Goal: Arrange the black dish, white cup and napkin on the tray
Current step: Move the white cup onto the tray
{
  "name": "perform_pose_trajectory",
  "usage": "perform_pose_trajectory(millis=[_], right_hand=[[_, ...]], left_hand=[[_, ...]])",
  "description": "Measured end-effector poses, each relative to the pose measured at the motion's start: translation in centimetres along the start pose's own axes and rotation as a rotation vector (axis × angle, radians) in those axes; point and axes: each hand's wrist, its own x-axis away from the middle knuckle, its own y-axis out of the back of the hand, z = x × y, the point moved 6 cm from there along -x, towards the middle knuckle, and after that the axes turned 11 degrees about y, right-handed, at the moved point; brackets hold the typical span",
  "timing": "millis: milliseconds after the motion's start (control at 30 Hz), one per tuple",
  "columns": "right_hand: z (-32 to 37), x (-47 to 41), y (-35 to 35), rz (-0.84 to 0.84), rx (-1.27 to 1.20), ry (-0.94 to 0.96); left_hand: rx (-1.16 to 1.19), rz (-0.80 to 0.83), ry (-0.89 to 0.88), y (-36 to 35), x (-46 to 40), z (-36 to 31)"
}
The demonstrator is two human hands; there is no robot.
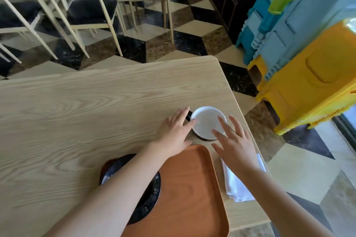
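A white cup point(207, 121) with a dark handle on its left stands on the wooden table point(77, 106), just beyond the far corner of the orange-brown tray point(188, 188). My left hand point(176, 132) is spread on the cup's left side, fingertips touching its rim. My right hand point(235, 140) is spread on its right, fingers over the rim. The black dish point(148, 204) lies on the tray's left part, mostly hidden under my left forearm. A folded white napkin point(235, 184) lies on the table right of the tray, partly under my right forearm.
The table's right edge runs close to the napkin and cup. Stacked yellow, blue and green plastic stools point(308, 63) stand to the right on the chequered floor. Pale wooden chairs point(81, 9) and another table stand beyond the far edge.
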Motion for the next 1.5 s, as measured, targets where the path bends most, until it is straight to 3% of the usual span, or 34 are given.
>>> perform_pose_trajectory(millis=[200, 333, 567, 767, 1100, 1500], right_hand=[[-0.7, 0.1, -0.9, -0.093, -0.191, -0.009], [-1.2, -0.4, -1.1, -0.127, -0.190, 0.052], [-0.6, 0.2, 1.0, -0.204, -0.185, 0.249], [1.7, 2.8, 2.3, -0.302, -0.198, 0.303], [3.7, 5.4, 0.1, -0.259, -0.197, 0.398], [3.9, 5.9, 0.0, -0.224, -0.206, 0.337]], left_hand=[[0.062, 0.007, -0.082, -0.1, -2.1, -0.2], [0.113, -0.044, -0.131, 0.2, -2.4, -0.2], [0.298, -0.192, -0.095, 1.1, 0.5, 0.9], [0.331, -0.283, -0.030, 1.5, 6.1, 1.0], [0.350, -0.260, 0.072, -1.8, 10.3, 1.0], [0.279, -0.299, 0.101, -2.6, 11.0, 0.5]])
